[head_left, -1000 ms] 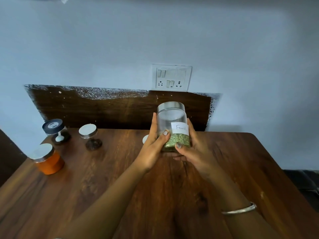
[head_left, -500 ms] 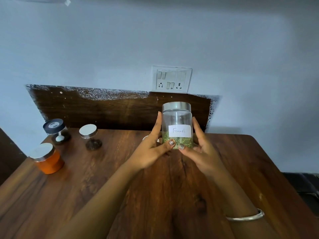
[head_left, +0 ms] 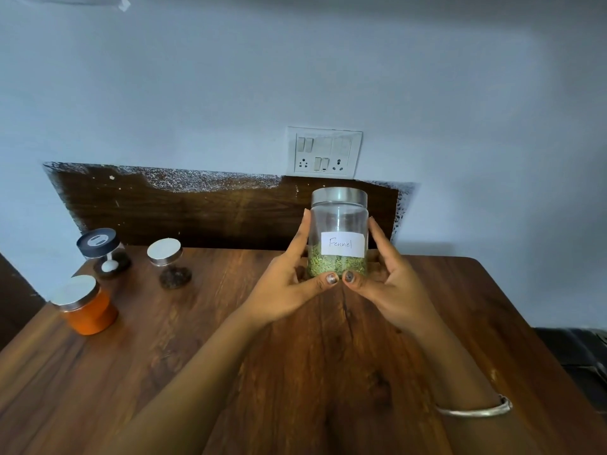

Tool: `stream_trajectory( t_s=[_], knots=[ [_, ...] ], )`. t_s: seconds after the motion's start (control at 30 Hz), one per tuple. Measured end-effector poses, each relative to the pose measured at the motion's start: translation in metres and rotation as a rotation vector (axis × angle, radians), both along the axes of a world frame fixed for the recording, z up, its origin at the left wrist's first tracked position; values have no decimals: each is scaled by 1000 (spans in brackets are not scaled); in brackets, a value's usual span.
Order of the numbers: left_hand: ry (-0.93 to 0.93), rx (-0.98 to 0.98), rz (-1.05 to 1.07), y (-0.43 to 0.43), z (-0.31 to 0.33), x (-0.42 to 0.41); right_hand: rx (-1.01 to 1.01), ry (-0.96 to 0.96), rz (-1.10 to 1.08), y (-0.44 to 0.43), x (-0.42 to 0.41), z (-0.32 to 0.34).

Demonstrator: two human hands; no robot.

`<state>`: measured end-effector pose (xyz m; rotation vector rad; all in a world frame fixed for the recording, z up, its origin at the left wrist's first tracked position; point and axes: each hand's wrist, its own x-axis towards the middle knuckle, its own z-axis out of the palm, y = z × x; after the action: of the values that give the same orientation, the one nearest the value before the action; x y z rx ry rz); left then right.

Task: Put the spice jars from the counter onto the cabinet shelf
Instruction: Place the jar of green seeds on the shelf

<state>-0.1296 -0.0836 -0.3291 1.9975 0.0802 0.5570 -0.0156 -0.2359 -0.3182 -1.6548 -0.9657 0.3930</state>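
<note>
A clear glass jar (head_left: 338,224) with a steel lid, green seeds at the bottom and a white label reading "Fennel" is held upright above the wooden counter (head_left: 295,372). My left hand (head_left: 289,284) grips its left side and my right hand (head_left: 387,284) its right side, thumbs meeting under the label. Three more jars stand at the counter's left: an orange-filled jar (head_left: 87,307) with a steel lid, a black-lidded jar (head_left: 101,254), and a steel-lidded jar (head_left: 169,262) holding dark spice. No cabinet shelf is in view.
A blue wall with a white switch and socket plate (head_left: 324,152) rises behind the counter, above a dark wooden backsplash (head_left: 197,211). A dark object (head_left: 581,359) sits beyond the counter's right edge. A metal bangle (head_left: 476,409) circles my right wrist.
Both hands have turned the fennel jar so its label faces me squarely, and shifted it slightly right. The three jars at the left have not moved.
</note>
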Motion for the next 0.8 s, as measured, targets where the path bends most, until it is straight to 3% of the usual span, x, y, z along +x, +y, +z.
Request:
stream_trajectory(
  t_s=[0.13, 0.33, 0.6, 0.8],
  knots=[
    [-35, 31, -13, 1, 10, 0, -12, -34, -17, 0, 3, 7],
    [-90, 266, 55, 9, 52, 17, 91, -119, -56, 9, 20, 48],
    [-323, 638, 305, 20, 160, 65, 291, -363, -249, 23, 54, 156],
    [-543, 654, 431, 32, 242, 100, 484, -519, -262, 47, 84, 235]
  ],
)
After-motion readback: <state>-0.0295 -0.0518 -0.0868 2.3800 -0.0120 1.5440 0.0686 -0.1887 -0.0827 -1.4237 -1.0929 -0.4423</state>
